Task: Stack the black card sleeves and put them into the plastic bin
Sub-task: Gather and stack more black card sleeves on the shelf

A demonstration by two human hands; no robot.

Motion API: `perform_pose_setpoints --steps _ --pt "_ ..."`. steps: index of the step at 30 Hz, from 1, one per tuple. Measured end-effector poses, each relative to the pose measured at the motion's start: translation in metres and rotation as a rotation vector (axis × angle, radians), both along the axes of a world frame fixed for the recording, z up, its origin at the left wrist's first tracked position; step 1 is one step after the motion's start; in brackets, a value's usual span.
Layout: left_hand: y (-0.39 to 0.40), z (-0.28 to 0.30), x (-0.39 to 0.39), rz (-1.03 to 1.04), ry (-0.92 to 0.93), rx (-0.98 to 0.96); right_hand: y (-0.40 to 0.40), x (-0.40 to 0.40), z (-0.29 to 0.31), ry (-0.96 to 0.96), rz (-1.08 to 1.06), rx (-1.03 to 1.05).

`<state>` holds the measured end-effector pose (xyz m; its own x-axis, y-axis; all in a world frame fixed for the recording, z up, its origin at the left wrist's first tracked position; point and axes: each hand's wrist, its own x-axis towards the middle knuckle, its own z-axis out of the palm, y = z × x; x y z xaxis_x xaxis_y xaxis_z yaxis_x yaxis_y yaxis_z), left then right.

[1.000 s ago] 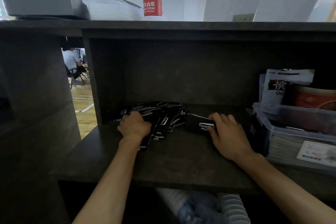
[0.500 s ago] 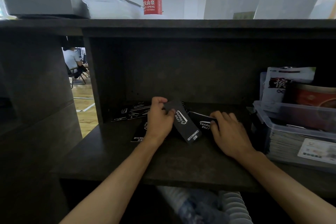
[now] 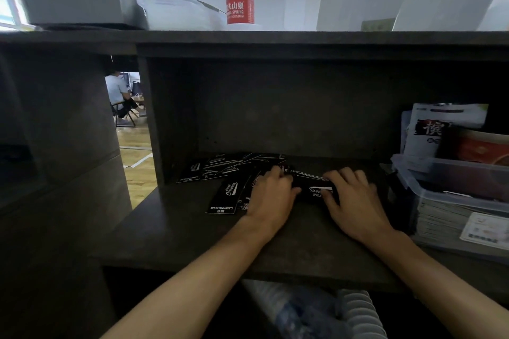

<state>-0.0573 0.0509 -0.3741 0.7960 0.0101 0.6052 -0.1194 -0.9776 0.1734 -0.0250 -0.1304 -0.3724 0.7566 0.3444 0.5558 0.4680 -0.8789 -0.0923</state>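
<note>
Fingers of both hands (image 3: 271, 195) (image 3: 355, 201) pinch a small stack of black sleeves (image 3: 314, 191).

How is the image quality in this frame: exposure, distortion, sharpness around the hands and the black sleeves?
Head view: the shelf recess is dim while the room above is overexposed; wide-angle bending curves the edges. The black card sleeves blend into the dark board, only their white print legible. The left hand and right hand look slightly soft; the plastic bin is murky.

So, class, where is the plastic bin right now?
In the head view, the plastic bin sits at the right end of the shelf, just right of the right hand.
</note>
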Motion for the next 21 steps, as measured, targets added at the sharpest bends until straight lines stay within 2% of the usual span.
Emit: perform_pose_setpoints --steps 2,4,6,8,10,13,16,17,21 --pt "0.002 0.002 -0.004 -0.008 0.009 0.065 0.000 0.001 -0.001 0.010 -0.016 -0.026" --pt "0.014 0.007 -0.011 0.022 -0.021 -0.045 -0.001 0.003 -0.002 0.044 -0.014 -0.036" --pt "0.039 0.013 -0.014 0.213 -0.021 -0.124 -0.002 0.004 -0.002 0.057 -0.009 -0.027" --pt "0.064 0.020 -0.015 0.451 0.164 -0.117 -0.001 0.004 -0.002 0.056 -0.004 -0.014" --pt "0.081 0.024 -0.016 0.530 0.365 -0.151 0.000 0.004 -0.002 0.056 -0.004 -0.009" --pt "0.092 0.026 -0.015 0.484 0.395 -0.264 -0.002 0.004 -0.002 0.060 0.002 0.005" --pt "0.101 0.033 -0.014 0.440 0.230 -0.336 -0.003 0.003 -0.001 0.065 0.006 0.005" --pt "0.104 0.036 -0.013 0.373 0.168 -0.442 -0.003 0.002 -0.001 0.068 0.007 0.005" --pt "0.095 0.046 -0.007 -0.010 0.023 -1.069 -0.003 0.001 0.000 0.077 0.006 0.014"
